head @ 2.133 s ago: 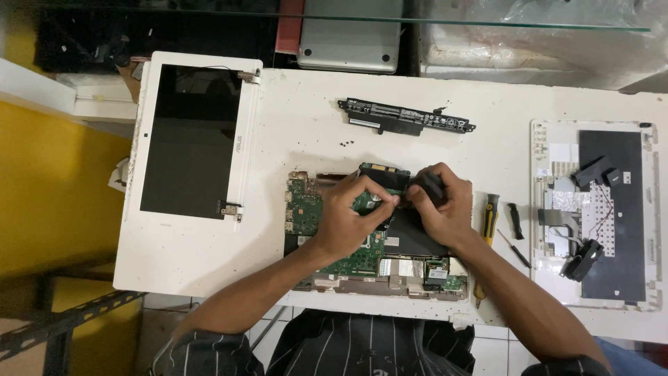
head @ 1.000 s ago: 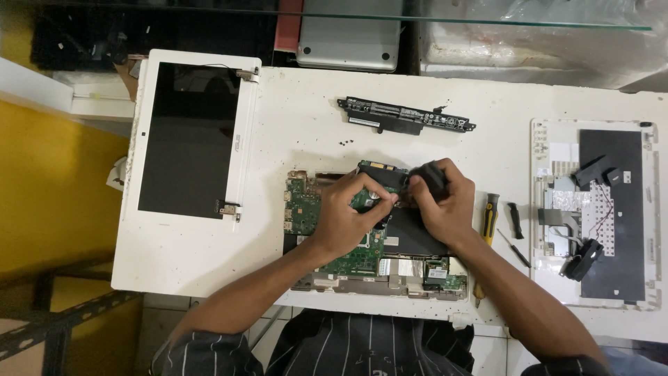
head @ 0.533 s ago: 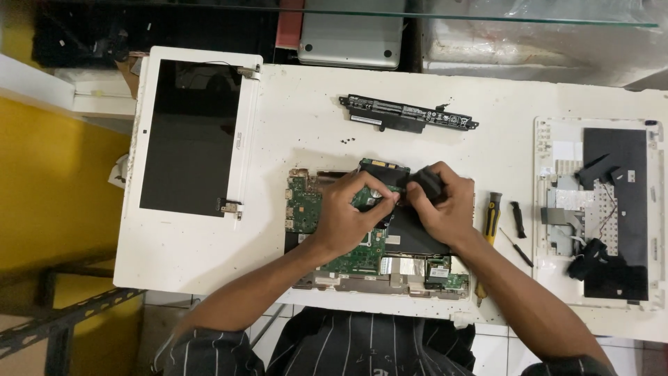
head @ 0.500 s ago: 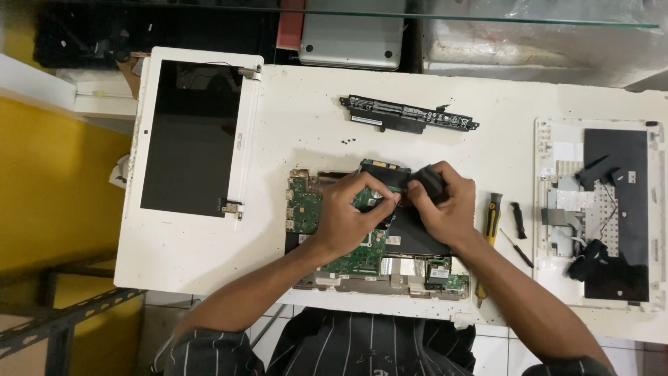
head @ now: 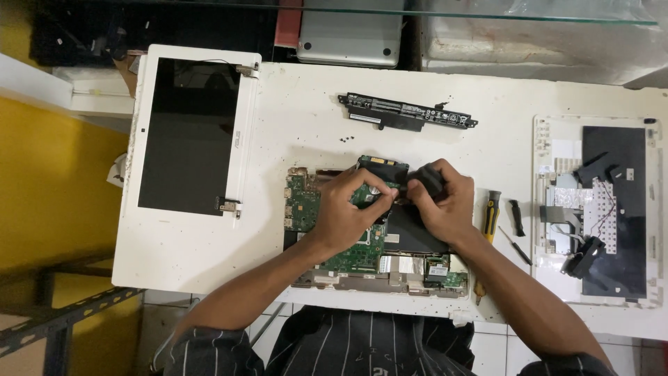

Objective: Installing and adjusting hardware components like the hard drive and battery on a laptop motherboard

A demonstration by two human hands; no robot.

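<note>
Both hands meet at centre frame over the green circuit board (head: 362, 254): the left hand (head: 348, 212) pinches narrow near its top edge, the right hand (head: 442, 202) closed around a black part (head: 426, 179). Pulling hard could, I judge, tear a connector, or nudge the loose screws (head: 346, 140) above.

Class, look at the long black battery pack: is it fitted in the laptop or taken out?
Out. The battery pack lies alone on the white table, apart from the green board.

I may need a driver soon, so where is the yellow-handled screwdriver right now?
In the head view, the yellow-handled screwdriver lies on the white table, just right of the right hand, between the green circuit board and the white keyboard case.
</note>
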